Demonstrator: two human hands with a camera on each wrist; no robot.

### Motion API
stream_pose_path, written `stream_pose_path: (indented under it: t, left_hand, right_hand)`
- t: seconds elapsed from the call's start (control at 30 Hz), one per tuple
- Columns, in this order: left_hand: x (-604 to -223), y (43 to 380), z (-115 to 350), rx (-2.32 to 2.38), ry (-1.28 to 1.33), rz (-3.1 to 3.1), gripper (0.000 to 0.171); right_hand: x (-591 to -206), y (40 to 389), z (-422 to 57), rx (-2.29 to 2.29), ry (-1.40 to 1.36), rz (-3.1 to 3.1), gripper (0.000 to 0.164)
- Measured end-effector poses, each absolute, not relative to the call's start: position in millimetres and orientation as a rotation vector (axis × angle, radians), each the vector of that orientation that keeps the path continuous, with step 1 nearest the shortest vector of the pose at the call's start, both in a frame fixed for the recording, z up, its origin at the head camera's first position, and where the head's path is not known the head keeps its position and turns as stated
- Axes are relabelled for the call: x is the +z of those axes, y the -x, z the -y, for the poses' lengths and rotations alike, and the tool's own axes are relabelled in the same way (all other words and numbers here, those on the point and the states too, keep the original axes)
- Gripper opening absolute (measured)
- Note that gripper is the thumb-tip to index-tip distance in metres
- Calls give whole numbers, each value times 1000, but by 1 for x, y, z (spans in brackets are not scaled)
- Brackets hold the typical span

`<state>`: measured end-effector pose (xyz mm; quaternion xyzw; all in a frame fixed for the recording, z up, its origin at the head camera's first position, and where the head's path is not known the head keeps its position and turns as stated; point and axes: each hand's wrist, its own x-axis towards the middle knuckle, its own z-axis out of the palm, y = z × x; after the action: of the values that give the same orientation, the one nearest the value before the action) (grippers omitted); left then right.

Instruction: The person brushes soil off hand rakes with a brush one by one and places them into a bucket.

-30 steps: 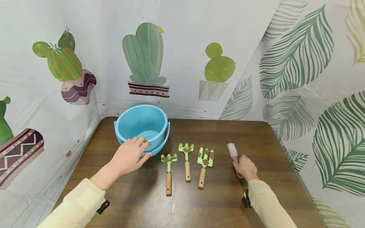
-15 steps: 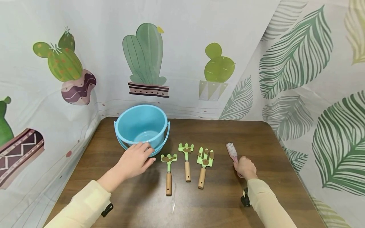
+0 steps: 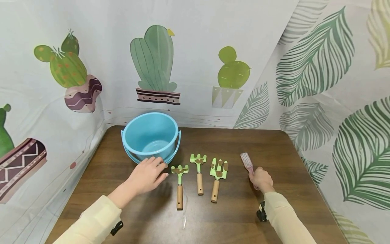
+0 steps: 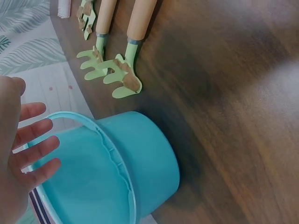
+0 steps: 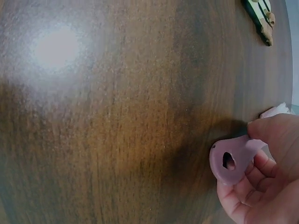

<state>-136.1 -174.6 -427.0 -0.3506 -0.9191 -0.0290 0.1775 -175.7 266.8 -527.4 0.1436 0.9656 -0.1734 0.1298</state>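
Observation:
My left hand (image 3: 147, 174) hovers in front of the light blue bucket (image 3: 149, 130), overlapping its lower front in the head view. Its fingers are relaxed and hold nothing; the left wrist view shows them loosely spread beside the bucket's rim (image 4: 133, 186). On the right, my right hand (image 3: 262, 179) grips a pink brush (image 3: 246, 160) by the handle, its white bristles facing up. A hole in the handle's rounded end (image 5: 218, 165) shows in the right wrist view. Between the hands lie two small green rakes (image 3: 179, 193) and a green garden fork (image 3: 215, 186), all with wooden handles and brown patches.
The brown wooden table (image 3: 152, 220) carries everything. A thin clear strip (image 3: 184, 218) lies below the left rake. Behind and beside the table hangs a white curtain (image 3: 195, 51) printed with cacti and leaves.
My left hand has drawn back from over the bucket's rim, moving toward me and slightly right. The brush's bristle end has shifted slightly left in my right hand. The garden tools lie still.

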Motion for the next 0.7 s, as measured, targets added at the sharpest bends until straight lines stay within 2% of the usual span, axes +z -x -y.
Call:
stream_pose_path:
  t: [0.7]
  left_hand:
    - [-438,133,177,-45,947,2658,20]
  right_hand:
    - [-528,178,-263,-610,-358,-2817,23]
